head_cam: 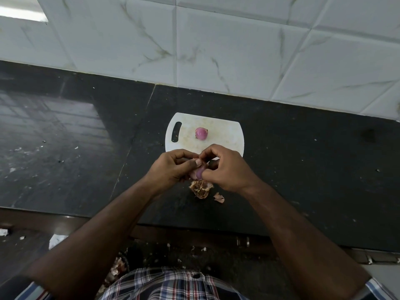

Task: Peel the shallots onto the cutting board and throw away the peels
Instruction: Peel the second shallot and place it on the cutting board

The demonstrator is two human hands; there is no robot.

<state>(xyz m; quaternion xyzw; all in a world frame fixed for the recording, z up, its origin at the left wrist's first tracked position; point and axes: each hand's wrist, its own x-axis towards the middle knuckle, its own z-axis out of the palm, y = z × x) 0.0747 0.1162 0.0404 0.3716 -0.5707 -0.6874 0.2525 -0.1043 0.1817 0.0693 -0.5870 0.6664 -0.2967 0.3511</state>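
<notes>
Head view: both hands meet just below the middle of the frame, over the dark counter (303,152) at the board's lower edge. The left hand (171,167) curls round a shallot (198,172), thumb laid across its pink flesh; the right hand (225,167) pinches at the shallot's top with curled fingers, apparently pulling skin. Only a strip of the shallot shows between the hands.

Above them, at mid-frame, the white board (227,135) carries one peeled shallot (201,133). Just below the hands a heap of peels (200,189) lies on the counter, with a loose scrap (219,197) to its right.

The step in hand looks like peeling a second shallot, with part of its skin seemingly off. Next it would need the last skin stripped, the bulb set on the board beside the first, then the peels gathered and thrown away; no bin is clearly visible.
</notes>
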